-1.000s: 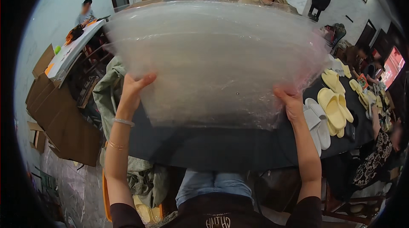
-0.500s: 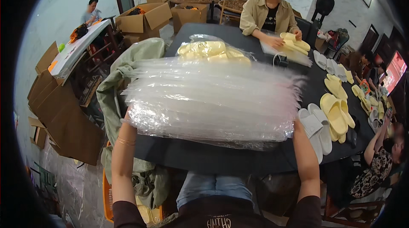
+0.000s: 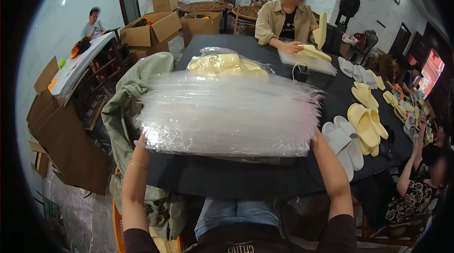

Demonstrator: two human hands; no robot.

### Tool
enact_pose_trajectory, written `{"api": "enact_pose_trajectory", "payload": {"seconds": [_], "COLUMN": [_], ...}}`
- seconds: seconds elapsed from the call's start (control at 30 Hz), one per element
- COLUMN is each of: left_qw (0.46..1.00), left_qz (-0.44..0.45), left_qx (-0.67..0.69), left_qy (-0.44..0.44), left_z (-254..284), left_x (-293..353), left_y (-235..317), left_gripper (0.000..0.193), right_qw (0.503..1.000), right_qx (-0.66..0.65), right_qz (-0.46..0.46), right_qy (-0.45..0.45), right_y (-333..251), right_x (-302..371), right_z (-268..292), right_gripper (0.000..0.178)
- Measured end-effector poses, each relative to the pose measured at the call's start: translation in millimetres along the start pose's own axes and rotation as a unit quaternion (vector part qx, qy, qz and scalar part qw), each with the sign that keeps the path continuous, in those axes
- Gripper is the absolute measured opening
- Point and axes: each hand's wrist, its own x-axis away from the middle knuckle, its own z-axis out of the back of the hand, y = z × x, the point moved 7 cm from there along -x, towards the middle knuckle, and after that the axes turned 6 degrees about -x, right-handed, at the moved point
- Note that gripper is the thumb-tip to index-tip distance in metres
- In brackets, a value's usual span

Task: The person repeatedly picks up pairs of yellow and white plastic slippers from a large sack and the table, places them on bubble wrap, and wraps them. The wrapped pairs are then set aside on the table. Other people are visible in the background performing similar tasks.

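A thick, wide stack of clear plastic bags [image 3: 227,116] is held up in front of me over the black table. At its left end my left hand [image 3: 142,138] grips the lower corner, with most of the fingers hidden behind the plastic. My right hand [image 3: 315,135] has the opposite end, its fingers likewise covered. The upper edges of the bags are smeared by motion. Just behind the stack lie yellow slippers in clear wrapping [image 3: 222,64]. Grey slippers [image 3: 343,144] rest to the right of my right forearm.
Yellow slippers [image 3: 365,125] and more pairs line the right side of the black table [image 3: 208,175]. Across it, a co-worker [image 3: 286,21] handles a yellow slipper [image 3: 316,53]. Green cloth [image 3: 118,106] hangs at the left edge; cardboard boxes [image 3: 151,30] stand behind. Another person [image 3: 418,182] sits at right.
The bag stack has shifted slightly left and looks more level in my hands. My view has turned a little. Across the table, the co-worker has raised one yellow slipper upright.
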Motion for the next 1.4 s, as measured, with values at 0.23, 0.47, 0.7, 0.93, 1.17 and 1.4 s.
{"api": "enact_pose_trajectory", "payload": {"seconds": [0.23, 0.47, 0.7, 0.93, 1.17, 1.4], "left_qw": [0.97, 0.965, 0.977, 0.958, 0.892, 0.794], "left_qz": [0.022, 0.246, 0.152, 0.213, -0.194, -0.208], "left_qx": [0.219, 0.063, 0.14, -0.19, -0.392, -0.556], "left_qy": [-0.101, -0.067, -0.048, 0.006, 0.112, 0.131], "left_z": [-22.6, -63.4, -69.3, -37.2, -120.8, -220.0], "left_x": [10.1, 27.1, 8.2, -4.4, -86.1, -122.7], "left_y": [57.8, -63.0, -41.3, -48.5, 98.2, 39.3], "left_gripper": [0.033, 0.042, 0.043, 0.071, 0.036, 0.044], "right_qw": [0.992, 0.967, 0.989, 0.847, 0.885, 0.827], "right_qx": [0.005, -0.013, 0.022, 0.524, 0.336, 0.464], "right_qz": [-0.089, -0.24, -0.122, -0.054, 0.279, 0.202], "right_qy": [-0.089, -0.081, -0.074, 0.07, 0.162, 0.245], "right_y": [-19.7, 129.8, 63.2, 6.9, -99.9, -9.8], "right_x": [-9.0, 23.3, 20.4, 19.8, -61.1, -117.2], "right_z": [18.1, 18.5, -6.8, 19.0, -86.4, -131.0], "right_gripper": [0.042, 0.054, 0.064, 0.086, 0.035, 0.024]}}
